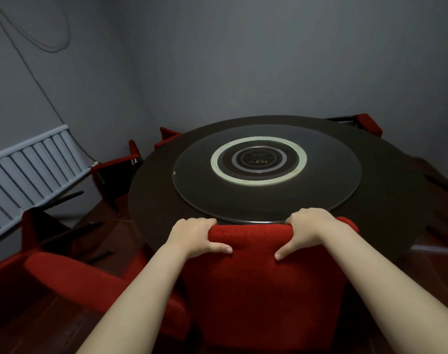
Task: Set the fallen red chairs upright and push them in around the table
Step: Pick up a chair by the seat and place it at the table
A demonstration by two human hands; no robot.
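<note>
An upright red chair (258,290) stands right in front of me, its back against the near edge of the round dark table (151,190). My left hand (196,236) and my right hand (306,231) both grip the top of its backrest, fingers over the far side, thumbs on the near side. A second red chair (72,274) lies fallen at the lower left, dark legs pointing toward the wall. Another red chair (115,172) lies tipped at the table's left. Red chair parts (166,135) show behind the table, and one more red chair (368,123) is at the far right.
A glass turntable (327,190) with a pale ring covers the table's middle. Grey walls close in behind and to the left, with a ribbed grey panel (28,172) low on the left wall. Dark wooden floor (437,238) shows to the right of the table.
</note>
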